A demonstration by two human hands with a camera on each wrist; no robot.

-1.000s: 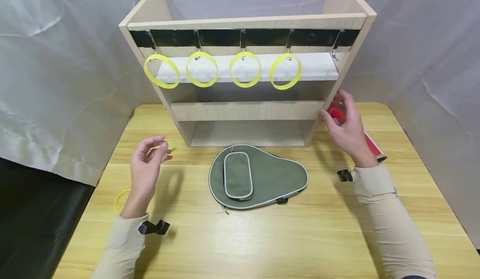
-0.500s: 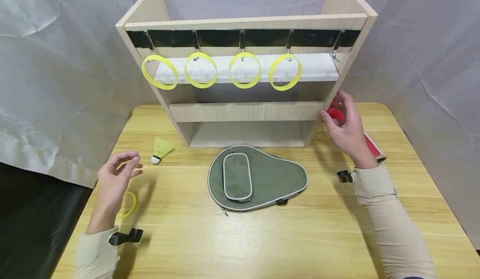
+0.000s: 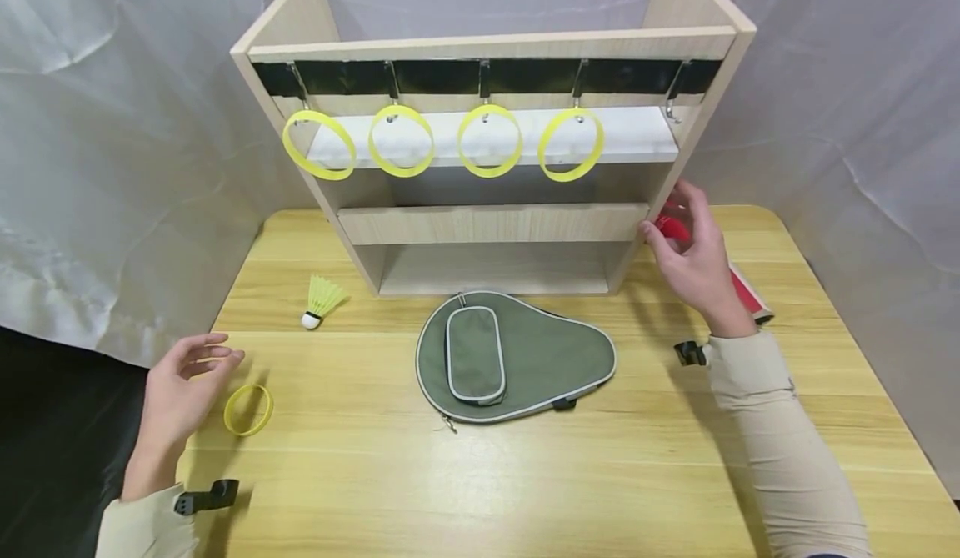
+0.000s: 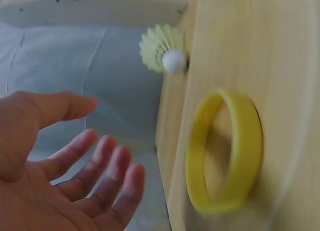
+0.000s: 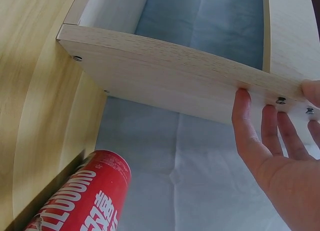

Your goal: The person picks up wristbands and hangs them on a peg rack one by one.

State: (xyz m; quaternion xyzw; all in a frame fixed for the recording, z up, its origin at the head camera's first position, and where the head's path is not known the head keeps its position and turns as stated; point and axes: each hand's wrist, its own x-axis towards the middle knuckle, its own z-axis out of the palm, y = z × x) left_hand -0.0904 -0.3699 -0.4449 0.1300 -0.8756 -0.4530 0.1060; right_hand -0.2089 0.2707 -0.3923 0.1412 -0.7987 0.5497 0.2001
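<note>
My left hand (image 3: 180, 391) hovers over the table's left side, fingers loosely bent and nothing between them. A yellow ring (image 4: 247, 146) lies just right of it; in the left wrist view it is apart from the fingertips. Beyond sits a yellow shuttlecock (image 3: 324, 296) with a white base. My right hand (image 3: 693, 262) holds the right side panel of a pale wooden shelf (image 5: 165, 76), thumb on the front edge and fingers against the outer face. Close to that hand, partly hidden behind it, lies a red printed cylinder (image 5: 90, 196).
Several hooks on the shelf's black strip (image 3: 438, 76) carry yellow rings (image 3: 569, 177); the rightmost hook (image 3: 670, 106) is bare. A green paddle case (image 3: 558, 354) with a zipped pocket lies in front of the shelf. Grey curtain (image 3: 112, 166) surrounds the table (image 3: 480, 491).
My left hand has moved left and toward me, away from the shuttlecock, which now shows fully along with the loose ring. My right hand stays on the shelf panel.
</note>
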